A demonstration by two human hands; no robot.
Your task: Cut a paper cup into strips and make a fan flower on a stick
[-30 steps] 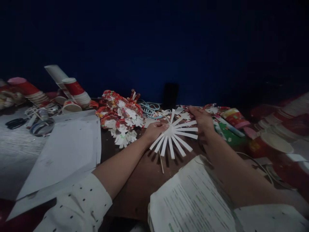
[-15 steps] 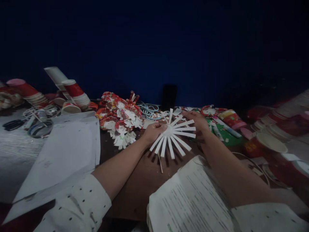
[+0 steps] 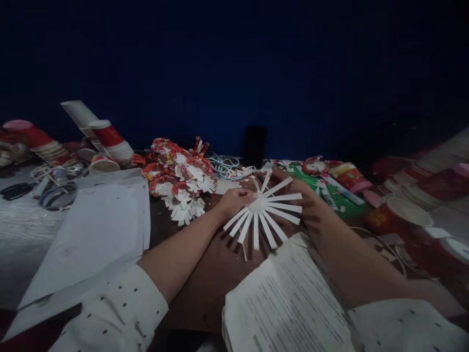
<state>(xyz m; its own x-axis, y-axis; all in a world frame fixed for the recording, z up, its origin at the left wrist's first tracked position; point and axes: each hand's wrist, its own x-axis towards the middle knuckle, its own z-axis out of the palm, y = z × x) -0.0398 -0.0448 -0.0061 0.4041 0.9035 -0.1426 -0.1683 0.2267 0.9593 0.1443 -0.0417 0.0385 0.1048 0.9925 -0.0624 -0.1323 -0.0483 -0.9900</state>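
Observation:
A white paper cup [image 3: 258, 205], cut into strips that fan out around its round base, is held above the brown table. My left hand [image 3: 236, 201] pinches it near the base with thumb and fingers, on the left side. My right hand [image 3: 286, 181] is at the far right side, closed beside the upper strips. Its fingertips are partly hidden, and a thin, dark, metal-like line shows between the strips there; what it is I cannot make out. Below the strips a thin stick [image 3: 244, 253] lies on the table [image 3: 201, 293].
White sheets [image 3: 98, 220] lie at left, with cable and tape rolls [image 3: 58, 195] beyond. Red-and-white paper cups [image 3: 110, 137] stand behind. Red ornaments with white cut-outs [image 3: 183, 171] are piled centre-left. A printed paper bundle [image 3: 282, 298] lies in front; a green sheet [image 3: 344, 205] is at right.
The cut cup has turned slightly and come a little lower, its strips pointing at different angles. My right hand has shifted slightly left, closer to the upper strips. The left hand keeps its pinch.

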